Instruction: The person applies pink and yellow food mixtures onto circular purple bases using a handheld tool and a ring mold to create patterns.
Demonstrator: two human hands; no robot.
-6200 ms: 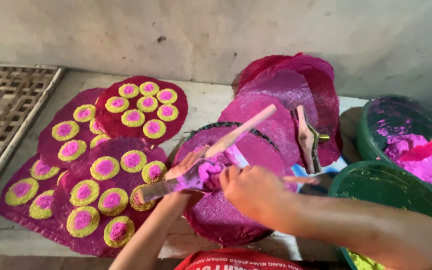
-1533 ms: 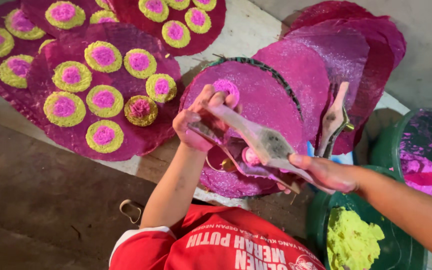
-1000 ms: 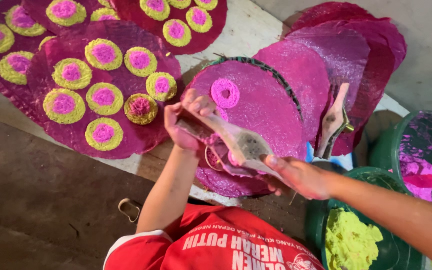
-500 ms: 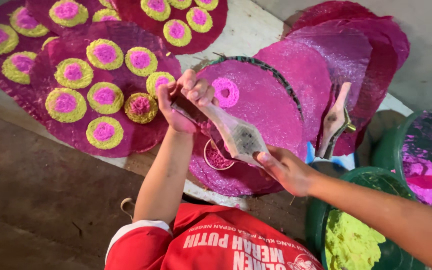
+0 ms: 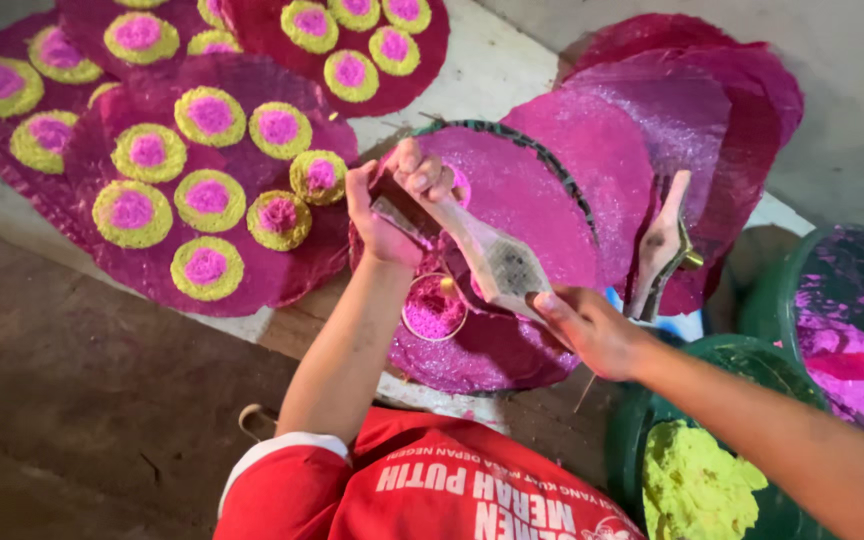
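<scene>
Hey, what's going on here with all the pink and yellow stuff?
A person in a red shirt holds a flat wooden paddle in both hands, left hand at its far end and right hand at the near end, over a magenta round mat. A small ring of pink crumbly stuff sits beneath it. Finished yellow-and-pink discs fill the mats on the left; tubs of yellow paste and pink paste stand on the right.
</scene>
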